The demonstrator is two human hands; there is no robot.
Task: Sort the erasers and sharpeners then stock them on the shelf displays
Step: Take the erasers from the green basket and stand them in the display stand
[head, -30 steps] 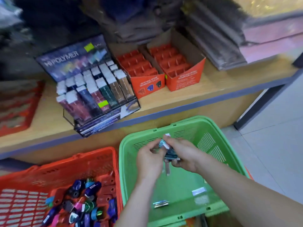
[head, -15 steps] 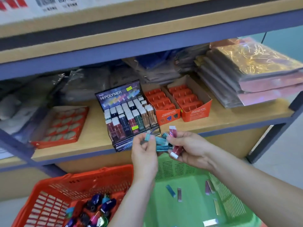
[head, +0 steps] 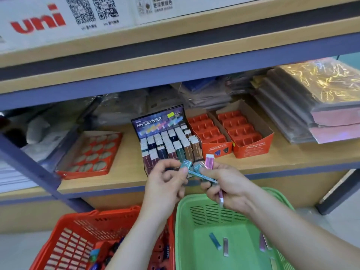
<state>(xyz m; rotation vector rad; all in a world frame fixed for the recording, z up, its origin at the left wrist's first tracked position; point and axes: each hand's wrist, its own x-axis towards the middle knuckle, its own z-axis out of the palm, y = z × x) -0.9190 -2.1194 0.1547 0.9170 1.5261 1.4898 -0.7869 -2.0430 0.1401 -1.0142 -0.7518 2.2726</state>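
Directly in front of the black HI-POLYMER display box (head: 165, 141), filled with rows of upright sleeved erasers, both hands are raised close together. The left hand (head: 165, 184) pinches a teal foil-sleeved eraser (head: 185, 164) between thumb and fingertips, just below the box's front edge. The right hand (head: 224, 186), a little right of the box, is curled around a small bundle of sleeved erasers (head: 203, 175); a pink-sleeved eraser (head: 210, 162) sticks up out of the bundle, and another pink end pokes out beneath the palm. Right of the box, on the same wooden shelf (head: 292, 154), stand two orange cardboard sharpener trays (head: 251, 149) with bare moulded slots. Left of the box lies a flat red tray of round items (head: 87, 154). Below the box and to the right, a green plastic basket (head: 183, 230) holds a few loose erasers (head: 215, 241) on its floor. Below the box and to the left, a red plastic basket (head: 78, 221) holds small coloured sharpeners (head: 116, 250).
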